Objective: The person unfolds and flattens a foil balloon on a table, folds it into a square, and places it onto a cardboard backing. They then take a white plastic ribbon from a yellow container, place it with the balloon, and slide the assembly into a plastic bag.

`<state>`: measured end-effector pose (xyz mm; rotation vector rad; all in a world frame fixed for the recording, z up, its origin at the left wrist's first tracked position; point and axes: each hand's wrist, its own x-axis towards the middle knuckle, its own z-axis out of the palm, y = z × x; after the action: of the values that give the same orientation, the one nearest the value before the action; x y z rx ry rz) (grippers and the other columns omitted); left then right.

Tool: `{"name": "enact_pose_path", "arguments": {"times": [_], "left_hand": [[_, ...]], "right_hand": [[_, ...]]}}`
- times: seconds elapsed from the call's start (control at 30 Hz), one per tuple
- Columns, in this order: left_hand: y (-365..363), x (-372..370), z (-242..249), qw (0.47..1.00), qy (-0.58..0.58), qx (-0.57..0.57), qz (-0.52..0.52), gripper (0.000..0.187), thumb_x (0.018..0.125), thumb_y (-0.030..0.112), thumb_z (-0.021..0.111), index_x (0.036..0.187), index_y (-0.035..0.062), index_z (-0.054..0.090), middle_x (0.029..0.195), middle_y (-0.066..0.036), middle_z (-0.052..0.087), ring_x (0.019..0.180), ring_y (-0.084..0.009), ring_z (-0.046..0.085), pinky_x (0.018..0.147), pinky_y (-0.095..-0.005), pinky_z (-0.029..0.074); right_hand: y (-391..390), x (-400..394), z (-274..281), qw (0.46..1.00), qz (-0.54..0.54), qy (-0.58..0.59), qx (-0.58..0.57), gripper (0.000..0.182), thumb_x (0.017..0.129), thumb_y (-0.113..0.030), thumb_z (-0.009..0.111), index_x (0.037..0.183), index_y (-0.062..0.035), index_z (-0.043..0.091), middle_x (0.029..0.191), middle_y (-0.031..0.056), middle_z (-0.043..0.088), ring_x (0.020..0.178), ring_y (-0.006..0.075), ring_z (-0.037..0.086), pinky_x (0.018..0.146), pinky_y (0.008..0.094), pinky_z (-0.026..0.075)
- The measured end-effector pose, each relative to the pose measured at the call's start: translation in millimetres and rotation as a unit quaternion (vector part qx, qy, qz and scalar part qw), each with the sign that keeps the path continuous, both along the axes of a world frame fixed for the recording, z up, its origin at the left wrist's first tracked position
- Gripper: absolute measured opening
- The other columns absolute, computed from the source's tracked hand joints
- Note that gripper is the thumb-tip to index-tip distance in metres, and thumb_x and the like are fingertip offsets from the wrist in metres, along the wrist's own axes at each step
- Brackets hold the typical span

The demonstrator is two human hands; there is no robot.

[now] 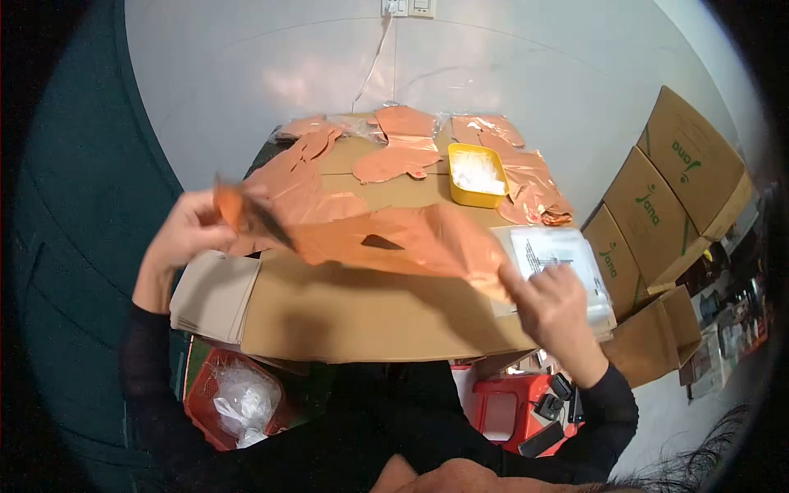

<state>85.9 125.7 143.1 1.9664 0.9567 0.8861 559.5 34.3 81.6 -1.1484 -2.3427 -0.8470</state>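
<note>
A flat copper-orange foil balloon [427, 238], uninflated, is stretched sideways above the table between my two hands. At its left end my left hand [193, 230] pinches the foil, where the end is folded up and blurred. My right hand [552, 306] is closed on the other end, knuckles up, over the plastic bags. A dark gap shows near the middle of the foil. Beyond it lie more flat orange foil balloons in piles, at the left [288, 177], the centre [403, 148] and the right [530, 181].
A yellow tub [477, 198] of white pieces stands on the cardboard-covered table [353, 320]. Beige cards [215, 296] lie front left, printed clear bags [567, 246] at right. Cardboard boxes [649, 205] flank the right side. Below are a red basket [205, 394] and a red stool [497, 390].
</note>
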Motion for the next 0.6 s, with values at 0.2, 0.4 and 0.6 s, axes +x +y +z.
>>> {"name": "enact_pose_path", "arguments": {"times": [0.2,0.4,0.6], "left_hand": [[-2,9,-83,0.986,0.141,-0.081,-0.049,0.013,0.079,-0.001,0.068,0.083,0.0046,0.057,0.124,-0.012,0.064,0.119,-0.0242,0.057,0.098,-0.0357,0.045],[-13,24,-100,0.947,0.312,-0.050,-0.051,0.012,0.078,-0.004,0.064,0.089,-0.0006,0.059,0.102,-0.015,0.068,0.106,-0.0243,0.064,0.086,-0.0327,0.050],[-10,26,-81,0.902,0.388,0.036,-0.186,0.044,0.076,0.009,0.072,0.117,0.0024,0.057,0.099,-0.016,0.065,0.088,-0.0293,0.064,0.077,-0.0365,0.051]], "right_hand": [[-27,-13,-32,0.950,0.050,-0.055,-0.302,0.034,0.083,-0.033,0.066,0.106,-0.0077,0.064,0.063,0.0067,0.056,0.063,0.0263,0.058,0.062,0.0378,0.045],[9,-37,-43,0.926,0.158,0.025,-0.341,0.057,0.088,-0.048,0.060,0.119,0.0001,0.057,0.103,0.0183,0.058,0.096,0.0319,0.055,0.084,0.0410,0.046],[92,-68,-94,0.962,0.177,0.038,-0.203,0.058,0.089,-0.043,0.059,0.128,-0.0018,0.048,0.124,0.0209,0.050,0.111,0.0369,0.050,0.092,0.0436,0.044]]}}
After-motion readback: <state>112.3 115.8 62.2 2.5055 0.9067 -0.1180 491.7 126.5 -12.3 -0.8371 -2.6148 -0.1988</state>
